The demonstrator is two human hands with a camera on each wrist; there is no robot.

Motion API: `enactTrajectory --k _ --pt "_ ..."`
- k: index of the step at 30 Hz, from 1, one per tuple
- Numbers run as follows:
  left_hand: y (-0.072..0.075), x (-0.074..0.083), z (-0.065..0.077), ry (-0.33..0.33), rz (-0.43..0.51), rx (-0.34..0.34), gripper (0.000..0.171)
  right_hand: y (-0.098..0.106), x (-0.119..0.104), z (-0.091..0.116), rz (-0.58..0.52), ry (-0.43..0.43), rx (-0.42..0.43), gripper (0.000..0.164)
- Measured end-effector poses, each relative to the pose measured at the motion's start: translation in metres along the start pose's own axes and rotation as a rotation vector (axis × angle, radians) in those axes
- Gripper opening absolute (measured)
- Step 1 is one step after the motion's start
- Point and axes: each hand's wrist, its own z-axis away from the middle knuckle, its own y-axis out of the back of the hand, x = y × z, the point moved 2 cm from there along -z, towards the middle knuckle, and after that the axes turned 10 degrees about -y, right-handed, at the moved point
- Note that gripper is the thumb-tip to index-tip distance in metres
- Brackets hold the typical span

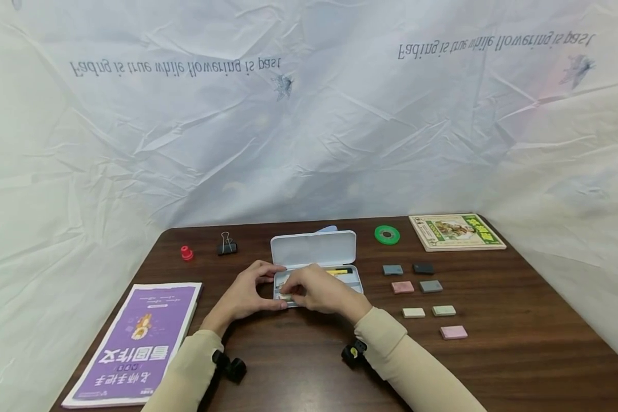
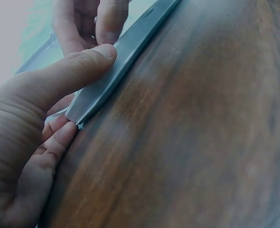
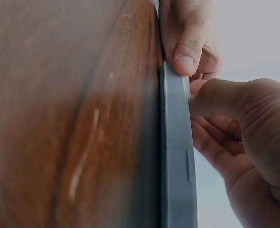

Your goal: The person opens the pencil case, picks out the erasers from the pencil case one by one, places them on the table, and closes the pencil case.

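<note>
An uncovered white pencil case (image 1: 313,249) lies on the table, its lid raised at the back. My left hand (image 1: 245,293) grips the case's left end, thumb on the front wall (image 2: 112,71) and fingers round the side. My right hand (image 1: 316,288) reaches in over the left part of the tray, index finger and thumb curled together at a small pale block (image 1: 285,297). Most of that block is hidden by the fingers. A yellow and black stick-like item (image 1: 340,272) lies along the back of the tray. In the right wrist view, the right fingers dip behind the front wall (image 3: 179,142).
Right of the case lie several small blocks, among them a pink one (image 1: 454,332) and a grey one (image 1: 431,286). Farther back are a green tape roll (image 1: 387,234) and a booklet (image 1: 455,232). Leftward are a purple book (image 1: 139,337), a binder clip (image 1: 227,247) and a red piece (image 1: 186,253).
</note>
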Motion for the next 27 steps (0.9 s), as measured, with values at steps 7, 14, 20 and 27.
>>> enactTrajectory --k 7,14,20,27 --pt "-0.002 0.003 -0.003 -0.002 0.001 0.001 0.075 0.024 0.008 0.011 -0.004 -0.02 0.117 0.031" --pt "-0.003 0.003 -0.004 0.01 0.01 0.0 0.074 0.064 0.017 0.035 -0.017 -0.077 0.267 0.027" --pt "-0.002 0.002 -0.003 0.036 -0.014 -0.008 0.077 0.097 0.025 0.069 0.028 -0.07 0.398 0.03" --pt "0.0 0.003 0.0 0.046 -0.019 -0.008 0.077 0.121 0.037 0.116 0.131 -0.145 0.501 0.033"
